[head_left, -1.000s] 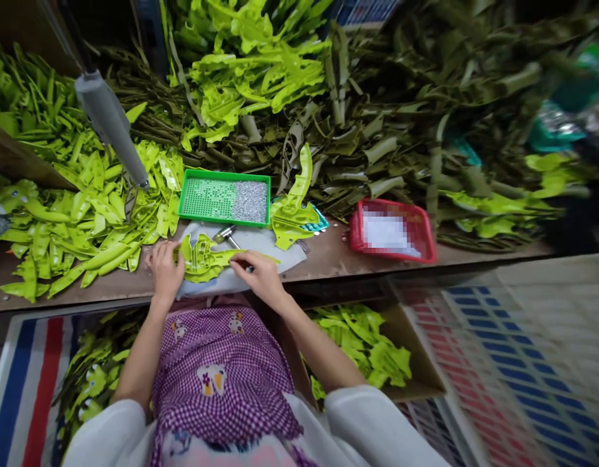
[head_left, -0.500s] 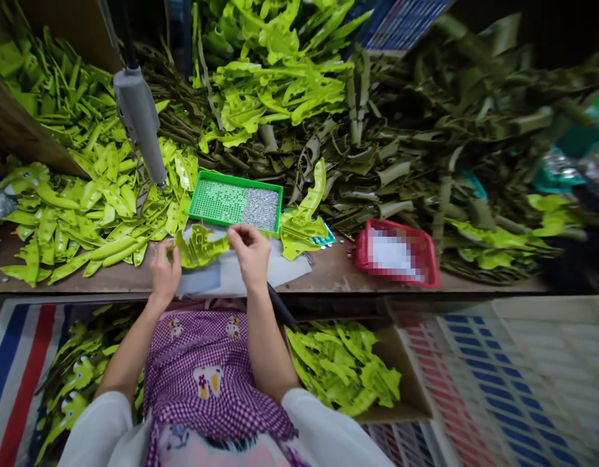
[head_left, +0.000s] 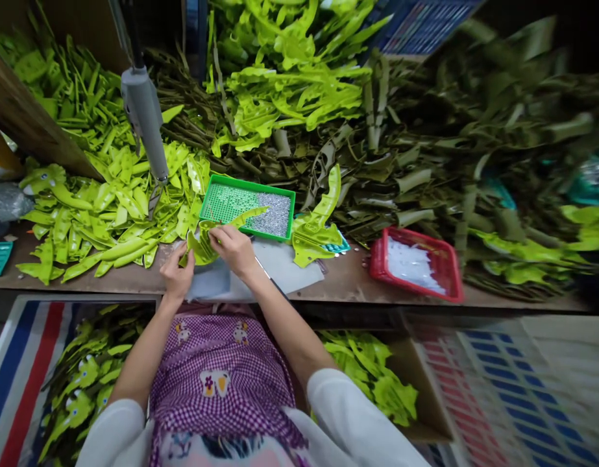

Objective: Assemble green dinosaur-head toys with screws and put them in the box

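Observation:
A curved lime-green plastic shell piece (head_left: 202, 251) is held between my two hands over the front of the bench. My left hand (head_left: 177, 272) pinches its left end with closed fingers. The closed fingers of my right hand (head_left: 233, 248) grip its right side, covering part of it; a thin green strip rises above that hand. Just behind lies a green perforated tray (head_left: 291, 217) with small silvery screws heaped at its right end. Under my hands is a pale sheet (head_left: 280, 269). Another lime-green shell (head_left: 316, 237) rests to the right.
A grey electric screwdriver (head_left: 146, 120) hangs, bit down, at the left above piled green pieces (head_left: 128, 194). Dark olive parts (head_left: 401, 168) heap across the back right. A red basket (head_left: 457, 269) holds white pieces. Below the bench, a box (head_left: 433, 395) contains green parts.
My right hand has shifted in over the shell piece, which now sits turned, with a thin strip showing behind the fingers. The whole view has shifted slightly, so the bench appears further right.

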Demonstrator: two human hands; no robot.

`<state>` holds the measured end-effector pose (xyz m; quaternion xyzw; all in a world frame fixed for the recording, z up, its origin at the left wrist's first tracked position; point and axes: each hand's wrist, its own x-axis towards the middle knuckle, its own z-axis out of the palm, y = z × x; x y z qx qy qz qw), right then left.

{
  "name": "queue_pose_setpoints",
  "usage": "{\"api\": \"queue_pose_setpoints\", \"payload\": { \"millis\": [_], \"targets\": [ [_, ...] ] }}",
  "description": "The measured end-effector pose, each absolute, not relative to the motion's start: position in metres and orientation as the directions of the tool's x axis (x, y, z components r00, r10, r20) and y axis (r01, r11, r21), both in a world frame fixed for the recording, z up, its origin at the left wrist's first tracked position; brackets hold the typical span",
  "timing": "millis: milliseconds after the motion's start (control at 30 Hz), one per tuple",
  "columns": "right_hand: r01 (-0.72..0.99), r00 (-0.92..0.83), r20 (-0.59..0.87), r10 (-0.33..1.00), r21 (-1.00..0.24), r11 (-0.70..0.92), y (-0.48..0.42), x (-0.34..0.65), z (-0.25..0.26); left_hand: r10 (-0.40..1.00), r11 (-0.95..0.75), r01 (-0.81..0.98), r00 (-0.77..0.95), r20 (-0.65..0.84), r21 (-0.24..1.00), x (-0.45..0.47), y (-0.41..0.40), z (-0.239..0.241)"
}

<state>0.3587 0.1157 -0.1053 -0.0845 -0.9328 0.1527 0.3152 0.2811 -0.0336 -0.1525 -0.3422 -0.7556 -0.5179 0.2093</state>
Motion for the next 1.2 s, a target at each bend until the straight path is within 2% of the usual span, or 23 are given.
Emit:
{"api": "queue_pose_setpoints", "payload": {
  "millis": [100,167,267,400,467,533,633,833,1033,1200],
  "targets": [
    [0.063,-0.827,0.534,0.174,-0.219,0.974,0.121,0.353,-0.107,0.297,0.228,0.72,-0.693,0.657,0.656,0.28,-0.033,-0.154],
    [0.047,-0.832,0.53,0.165,-0.229,0.972,0.123,0.353,-0.11,0.293,0.222,0.708,-0.704,0.647,0.67,0.28,-0.034,-0.155],
    [0.019,-0.76,0.598,0.256,-0.373,0.928,0.122,0.361,-0.109,0.291,0.222,0.656,-0.751,0.593,0.721,0.278,-0.034,-0.156],
    [-0.011,-0.522,0.665,0.535,-0.632,0.775,0.113,0.374,-0.095,0.286,0.235,0.552,-0.826,0.486,0.8,0.276,-0.034,-0.158],
    [-0.045,-0.521,0.639,0.566,-0.683,0.729,0.109,0.374,-0.091,0.295,0.229,0.517,-0.844,0.448,0.824,0.276,-0.034,-0.158],
    [-0.087,-0.592,0.616,0.519,-0.689,0.719,0.109,0.368,-0.094,0.296,0.222,0.491,-0.857,0.421,0.842,0.276,-0.034,-0.158],
    [-0.094,-0.68,0.601,0.42,-0.64,0.763,0.115,0.354,-0.103,0.289,0.211,0.47,-0.868,0.404,0.857,0.276,-0.034,-0.157],
    [-0.025,-0.764,0.611,0.209,-0.351,0.936,0.126,0.342,-0.113,0.288,0.199,0.444,-0.879,0.381,0.874,0.277,-0.034,-0.158],
    [0.031,-0.812,0.55,0.196,-0.294,0.955,0.127,0.34,-0.124,0.285,0.199,0.376,-0.906,0.314,0.905,0.276,-0.034,-0.156],
    [0.103,-0.867,0.451,0.212,-0.254,0.962,0.11,0.354,-0.121,0.269,0.148,0.214,-0.948,0.169,0.965,0.276,-0.034,-0.151]
  ]
}}
